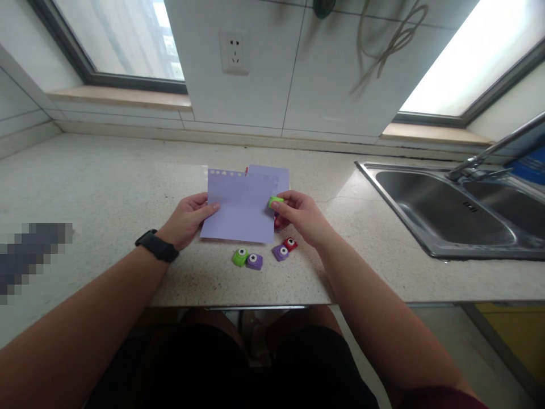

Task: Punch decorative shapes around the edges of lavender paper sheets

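Near star-marked punches (254,263), left fingers (207,211) pinch lavender paper (242,207); right fingers (286,211) grip a green punch (272,200).

Black watch (156,245), black shorts (323,369)

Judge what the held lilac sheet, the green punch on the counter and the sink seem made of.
Lilac sheet: likely matte paper or thin card, flat with small cut-outs along its far edge.
Green punch: probably smooth moulded plastic, from its bright colour and rounded body.
Sink: apparently satin stainless steel, from its grey metallic sheen.
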### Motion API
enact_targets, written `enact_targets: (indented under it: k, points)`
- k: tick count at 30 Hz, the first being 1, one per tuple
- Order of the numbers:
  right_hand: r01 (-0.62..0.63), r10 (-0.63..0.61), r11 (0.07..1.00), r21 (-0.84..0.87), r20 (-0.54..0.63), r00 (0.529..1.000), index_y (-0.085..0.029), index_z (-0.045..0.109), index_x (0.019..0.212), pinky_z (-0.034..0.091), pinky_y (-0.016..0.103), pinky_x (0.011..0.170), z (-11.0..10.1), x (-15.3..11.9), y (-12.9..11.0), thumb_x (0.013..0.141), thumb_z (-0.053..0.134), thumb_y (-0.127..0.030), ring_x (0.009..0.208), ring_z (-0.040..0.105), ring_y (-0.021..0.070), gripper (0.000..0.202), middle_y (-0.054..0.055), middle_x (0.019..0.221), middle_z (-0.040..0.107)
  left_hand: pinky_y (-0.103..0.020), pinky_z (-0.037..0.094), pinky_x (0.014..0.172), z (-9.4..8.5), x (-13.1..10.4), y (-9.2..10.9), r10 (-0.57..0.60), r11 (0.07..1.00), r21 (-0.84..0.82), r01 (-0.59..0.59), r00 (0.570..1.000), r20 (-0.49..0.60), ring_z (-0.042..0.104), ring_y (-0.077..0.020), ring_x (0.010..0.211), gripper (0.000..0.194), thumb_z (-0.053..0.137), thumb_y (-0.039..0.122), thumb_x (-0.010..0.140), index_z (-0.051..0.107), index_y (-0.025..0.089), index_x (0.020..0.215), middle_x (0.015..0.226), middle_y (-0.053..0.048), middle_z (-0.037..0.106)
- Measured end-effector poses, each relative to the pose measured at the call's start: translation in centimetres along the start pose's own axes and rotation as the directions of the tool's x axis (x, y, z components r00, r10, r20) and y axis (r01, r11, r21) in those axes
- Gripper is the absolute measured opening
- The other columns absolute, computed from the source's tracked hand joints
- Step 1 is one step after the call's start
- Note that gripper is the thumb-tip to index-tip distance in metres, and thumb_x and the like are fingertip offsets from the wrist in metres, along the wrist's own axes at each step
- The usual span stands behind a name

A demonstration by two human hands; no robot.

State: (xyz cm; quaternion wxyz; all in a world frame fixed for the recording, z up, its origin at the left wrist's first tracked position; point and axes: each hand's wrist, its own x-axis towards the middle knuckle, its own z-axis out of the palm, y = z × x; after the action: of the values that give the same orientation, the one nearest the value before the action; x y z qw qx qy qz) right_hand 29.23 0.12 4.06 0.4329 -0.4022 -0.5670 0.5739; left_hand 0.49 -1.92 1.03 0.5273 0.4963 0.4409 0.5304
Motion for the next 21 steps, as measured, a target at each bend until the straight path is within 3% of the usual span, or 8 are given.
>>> enact_targets:
  k: [4, 11, 21]
  points:
    - [0.072, -0.072, 0.994, -0.079, -0.006, 0.997, -0.02, 0.07, 0.099, 0.054, 0.029, 0.053, -0.3, 0.0, 0.0, 0.076, 0.088, -0.047, 0.06, 0.063, 0.0132, 0.04, 0.001, 0.08, 0.07, -0.037, 0.061, 0.088, -0.1, 0.1, -0.4, 0.034, 0.999, -0.005, -0.034, 0.999, 0.01, 0.076, -0.0243, 0.094, 0.044, 0.091, 0.038, 0.076, 0.081, 0.019, 0.114, 0.112, -0.011, 0.081]
    - [0.18, -0.179, 0.961, -0.209, 0.021, 0.984, -0.021, 0.07, 0.106, 0.051, 0.029, 0.058, -0.8, 0.1, 0.5, 0.08, 0.085, -0.049, 0.066, 0.062, 0.0135, 0.041, 0.002, 0.086, 0.069, -0.035, 0.06, 0.085, 0.0, 0.3, -0.6, 0.059, 0.998, 0.0, -0.059, 0.998, -0.003, 0.075, -0.0227, 0.089, 0.039, 0.094, 0.039, 0.073, 0.083, 0.019, 0.104, 0.104, -0.01, 0.082]
    - [0.228, -0.228, 0.934, -0.274, 0.032, 0.973, -0.023, 0.071, 0.112, 0.049, 0.029, 0.058, -1.1, 0.3, 0.9, 0.082, 0.083, -0.052, 0.062, 0.057, 0.0125, 0.044, -0.001, 0.077, 0.066, -0.035, 0.06, 0.083, -0.1, 0.3, -0.7, 0.081, 0.996, 0.042, -0.081, 0.997, -0.012, 0.074, -0.023, 0.089, 0.042, 0.093, 0.04, 0.073, 0.083, 0.019, 0.107, 0.104, -0.011, 0.082]
